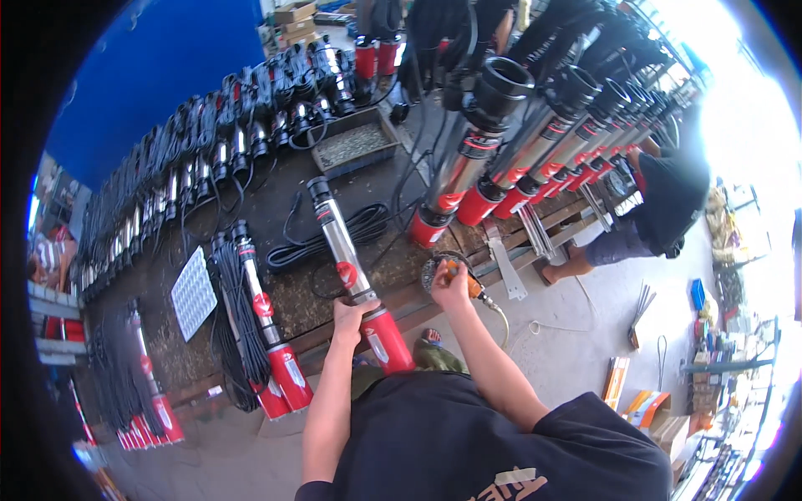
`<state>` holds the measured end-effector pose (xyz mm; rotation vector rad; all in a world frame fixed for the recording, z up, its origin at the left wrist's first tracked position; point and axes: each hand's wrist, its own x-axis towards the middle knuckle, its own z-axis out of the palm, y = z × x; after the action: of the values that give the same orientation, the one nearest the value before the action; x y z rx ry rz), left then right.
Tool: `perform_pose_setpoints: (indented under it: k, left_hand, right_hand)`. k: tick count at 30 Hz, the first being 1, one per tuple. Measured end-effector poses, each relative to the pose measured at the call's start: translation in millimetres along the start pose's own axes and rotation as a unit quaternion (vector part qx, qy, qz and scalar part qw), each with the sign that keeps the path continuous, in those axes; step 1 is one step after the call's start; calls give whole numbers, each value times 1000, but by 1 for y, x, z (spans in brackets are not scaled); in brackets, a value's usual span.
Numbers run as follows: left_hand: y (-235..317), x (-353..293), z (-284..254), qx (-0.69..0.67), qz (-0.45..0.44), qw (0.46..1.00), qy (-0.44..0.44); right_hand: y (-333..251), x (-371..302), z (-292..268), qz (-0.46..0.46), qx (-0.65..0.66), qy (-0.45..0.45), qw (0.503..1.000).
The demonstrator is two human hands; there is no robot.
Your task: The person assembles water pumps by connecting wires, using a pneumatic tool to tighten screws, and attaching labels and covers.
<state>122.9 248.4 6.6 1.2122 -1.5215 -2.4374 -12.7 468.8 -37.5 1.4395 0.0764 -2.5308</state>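
A long submersible pump [338, 238], with a black top, steel tube and red lower end, lies across the bench edge. Its red end points toward my body. My left hand [353, 319] is wrapped round it where the steel meets the red. At the bench edge, my right hand [452, 288] is closed round an orange air tool [474, 287] with a pale hose [499, 317]; the fingers partly cover it. Beside those fingers sits a round dark dish [429, 269] of small parts. A coiled black cable [363, 225] lies behind the pump.
Upright red-and-steel pumps [468, 163] stand at the right. More pumps with bundled cables [242, 138] line the back. A grey tray [355, 144] holds small metal parts. At left are a white blister sheet [193, 294] and cabled pumps [266, 334]. Another person [672, 184] bends at right.
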Motion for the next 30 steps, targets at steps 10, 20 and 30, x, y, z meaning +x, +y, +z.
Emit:
perform_pose_setpoints:
  k: [10, 20, 30]
  left_hand:
    - [-9, 3, -12, -19, -19, 1000, -1]
    - [-2, 1, -13, 1, -14, 1000, -24]
    - [7, -2, -8, 14, -16, 999, -30]
  right_hand:
    - [67, -164, 14, -430, -374, -283, 772]
    - [115, -130, 13, -318, -340, -348, 814]
    - [116, -99, 5, -282, -395, -351, 801]
